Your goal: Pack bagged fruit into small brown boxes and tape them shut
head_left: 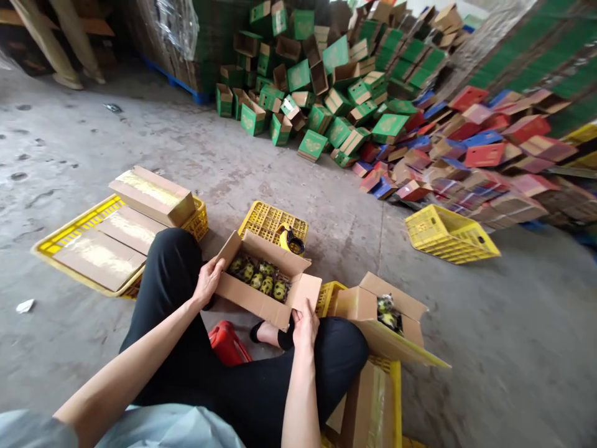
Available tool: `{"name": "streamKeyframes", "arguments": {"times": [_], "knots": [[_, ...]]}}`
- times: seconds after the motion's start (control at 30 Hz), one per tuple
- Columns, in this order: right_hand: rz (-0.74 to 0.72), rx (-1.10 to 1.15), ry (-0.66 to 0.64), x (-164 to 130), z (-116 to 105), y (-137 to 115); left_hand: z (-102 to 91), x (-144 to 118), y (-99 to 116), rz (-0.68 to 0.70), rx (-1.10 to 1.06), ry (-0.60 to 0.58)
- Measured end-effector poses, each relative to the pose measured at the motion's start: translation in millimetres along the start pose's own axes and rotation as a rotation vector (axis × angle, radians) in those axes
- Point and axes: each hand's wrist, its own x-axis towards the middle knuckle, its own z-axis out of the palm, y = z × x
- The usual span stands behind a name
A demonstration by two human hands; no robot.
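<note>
Both ends of an open carton (254,301) of greenish fruit (267,285) are clasped in the fingers of the left hand (208,285) and right hand (305,325), near a yellow crate (262,219) bearing a black-and-yellow tool (295,243), with stacked cartons (150,198) at left, an opened box (394,339) at right, and heaped green boxes (297,76) beyond.

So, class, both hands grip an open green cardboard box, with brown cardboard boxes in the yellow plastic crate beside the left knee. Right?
No: the head view shows the left hand and right hand gripping a brown cardboard box, not green. The rest stands.
</note>
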Motion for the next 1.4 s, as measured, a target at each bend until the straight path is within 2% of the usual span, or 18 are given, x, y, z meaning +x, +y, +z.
{"name": "streamKeyframes", "arguments": {"times": [0.2,0.5,1.07,1.17,1.4], "knots": [[-0.033,-0.038,0.001,2,0,-1,-2.4,2,-7,0.062,-0.036,-0.056],[-0.039,-0.040,0.023,8,1,0,-2.5,10,-17,0.057,-0.040,-0.035],[-0.046,-0.023,0.030,8,1,1,-0.4,7,-17,0.066,-0.001,-0.031],[-0.053,-0.019,0.037,6,1,4,1.4,2,-20,0.099,0.024,-0.058],[-0.105,-0.048,0.057,-1,5,6,2.2,-4,-32,0.234,0.151,-0.215]]}}
